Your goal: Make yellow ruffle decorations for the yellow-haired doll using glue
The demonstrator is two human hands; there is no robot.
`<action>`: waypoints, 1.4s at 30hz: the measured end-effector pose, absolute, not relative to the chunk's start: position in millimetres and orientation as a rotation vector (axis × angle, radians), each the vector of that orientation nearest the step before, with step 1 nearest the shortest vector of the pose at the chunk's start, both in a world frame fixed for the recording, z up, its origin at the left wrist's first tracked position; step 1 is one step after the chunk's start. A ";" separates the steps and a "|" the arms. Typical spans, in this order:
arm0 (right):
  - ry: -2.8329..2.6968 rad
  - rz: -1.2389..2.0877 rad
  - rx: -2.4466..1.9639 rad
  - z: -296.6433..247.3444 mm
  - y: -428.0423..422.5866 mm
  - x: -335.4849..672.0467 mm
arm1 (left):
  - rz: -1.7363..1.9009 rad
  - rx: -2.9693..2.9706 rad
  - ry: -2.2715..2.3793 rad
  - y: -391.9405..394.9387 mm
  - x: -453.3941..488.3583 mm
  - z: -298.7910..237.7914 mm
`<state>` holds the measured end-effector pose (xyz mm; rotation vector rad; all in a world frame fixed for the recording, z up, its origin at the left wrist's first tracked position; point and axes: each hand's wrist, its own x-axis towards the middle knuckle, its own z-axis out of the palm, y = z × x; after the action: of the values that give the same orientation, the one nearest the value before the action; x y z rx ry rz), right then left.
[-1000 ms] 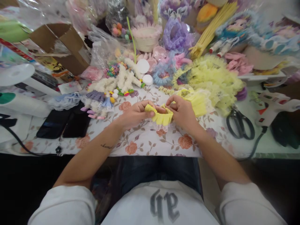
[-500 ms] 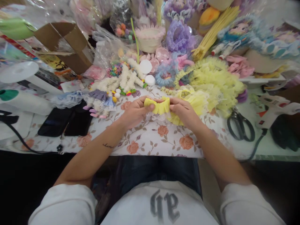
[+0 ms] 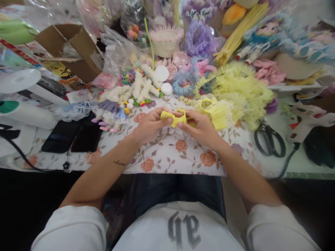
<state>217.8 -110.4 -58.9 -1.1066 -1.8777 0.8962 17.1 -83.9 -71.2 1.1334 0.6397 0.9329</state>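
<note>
My left hand [image 3: 149, 126] and my right hand [image 3: 202, 127] both pinch a yellow pleated ribbon strip [image 3: 175, 119] with white lace along its edge, held just above the floral tablecloth [image 3: 162, 155]. The strip is bunched tight between the two thumbs. It trails to the right into a loose heap of the same yellow ribbon [image 3: 219, 114]. Behind that lies a larger pile of pale yellow lace frills [image 3: 240, 90].
Black scissors [image 3: 269, 141] and a white glue gun [image 3: 306, 120] lie at the right. Two dark phones [image 3: 72, 136] lie at the left near a small doll [image 3: 112, 109]. A cardboard box [image 3: 70, 52], frilled rings, a basket and plastic bags crowd the back.
My hands have drawn closer together. The yellow strip, spread flat between them before, is now gathered into a tight bunch.
</note>
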 end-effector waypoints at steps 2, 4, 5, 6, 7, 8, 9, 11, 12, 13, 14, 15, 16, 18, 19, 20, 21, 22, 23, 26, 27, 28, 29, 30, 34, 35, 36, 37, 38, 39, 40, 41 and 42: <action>-1.868 0.896 -1.108 -58.6 -110.7 218.0 | 0.923 1.147 0.632 -84.2 16.9 -71.6; -1.855 0.915 -1.107 -58.1 -111.2 218.2 | 0.918 1.165 0.628 -84.4 16.7 -72.2; -1.846 0.927 -1.107 -57.8 -111.5 218.3 | 0.921 1.172 0.626 -84.5 16.6 -72.6; -1.837 0.941 -1.105 -57.7 -111.7 218.2 | 0.926 1.179 0.625 -84.5 16.5 -73.0; -1.826 0.959 -1.104 -57.6 -111.9 218.1 | 0.931 1.183 0.628 -84.5 16.4 -73.5; -1.814 0.979 -1.101 -57.7 -112.0 217.9 | 0.934 1.188 0.636 -84.4 16.4 -74.0; -1.802 1.000 -1.098 -58.0 -112.0 217.7 | 0.936 1.194 0.644 -84.3 16.3 -74.4; -1.773 1.034 -1.098 -59.2 -111.8 217.3 | 0.940 1.212 0.654 -84.2 16.1 -75.2; -1.754 1.050 -1.100 -60.1 -111.6 217.1 | 0.940 1.222 0.654 -84.1 16.0 -75.4; -1.733 1.066 -1.098 -61.0 -111.3 217.0 | 0.941 1.232 0.652 -84.1 16.0 -75.5; -1.710 1.084 -1.094 -61.8 -111.0 216.9 | 0.942 1.240 0.649 -84.3 16.1 -75.6; -1.685 1.104 -1.089 -62.5 -110.7 216.8 | 0.945 1.248 0.650 -84.5 16.3 -75.5; -1.661 1.125 -1.083 -63.1 -110.3 216.8 | 0.948 1.257 0.655 -85.0 16.6 -75.4; -1.620 1.163 -1.079 -63.5 -109.8 216.8 | 0.965 1.282 0.673 -86.5 17.6 -75.1; -1.602 1.177 -1.084 -63.5 -109.6 216.8 | 0.980 1.298 0.684 -87.5 18.2 -74.9; -1.584 1.191 -1.091 -63.4 -109.5 216.9 | 0.998 1.314 0.700 -88.8 19.0 -74.8; -1.568 1.209 -1.091 -63.3 -109.4 217.0 | 1.018 1.329 0.717 -90.1 19.8 -74.6; -1.552 1.229 -1.086 -63.3 -109.3 217.1 | 1.040 1.342 0.735 -91.3 20.7 -74.6; -1.538 1.252 -1.077 -63.4 -109.2 217.3 | 1.063 1.354 0.753 -92.4 21.4 -74.5; -1.514 1.303 -1.064 -63.3 -109.3 218.1 | 1.118 1.365 0.801 -94.2 22.2 -75.5; -1.513 1.308 -1.072 -63.0 -109.5 218.5 | 1.123 1.356 0.817 -94.2 21.9 -76.1; -1.514 1.312 -1.086 -62.5 -109.8 218.8 | 1.116 1.340 0.837 -94.0 21.5 -76.7; -1.516 1.317 -1.099 -61.8 -110.1 219.2 | 1.101 1.321 0.858 -93.7 21.0 -77.3; -1.515 1.326 -1.107 -61.0 -110.4 219.5 | 1.080 1.303 0.879 -93.3 20.5 -77.8; -1.482 1.400 -1.087 -57.6 -111.4 221.1 | 1.043 1.263 0.905 -92.2 20.7 -77.2; -1.468 1.421 -1.078 -57.0 -111.5 221.5 | 1.048 1.258 0.891 -91.9 21.1 -76.8; -1.455 1.438 -1.074 -56.5 -111.5 221.9 | 1.054 1.254 0.872 -91.6 21.5 -76.4; -1.445 1.451 -1.076 -56.3 -111.4 222.3 | 1.057 1.252 0.854 -91.2 21.9 -76.1; -1.440 1.460 -1.082 -56.2 -111.2 222.6 | 1.057 1.253 0.840 -90.9 22.0 -75.8; -1.438 1.464 -1.089 -56.2 -111.0 223.0 | 1.054 1.256 0.833 -90.7 22.0 -75.6; -1.438 1.466 -1.095 -56.5 -110.7 223.3 | 1.050 1.261 0.831 -90.5 21.9 -75.4; -1.438 1.468 -1.097 -56.8 -110.3 223.6 | 1.045 1.267 0.835 -90.5 21.7 -75.3; -1.439 1.471 -1.096 -57.3 -110.0 223.9 | 1.041 1.276 0.840 -90.5 21.5 -75.2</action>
<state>223.9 -110.0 -57.3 -1.0955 -1.4393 1.4708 21.5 -90.5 -75.2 1.2760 0.8401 1.0411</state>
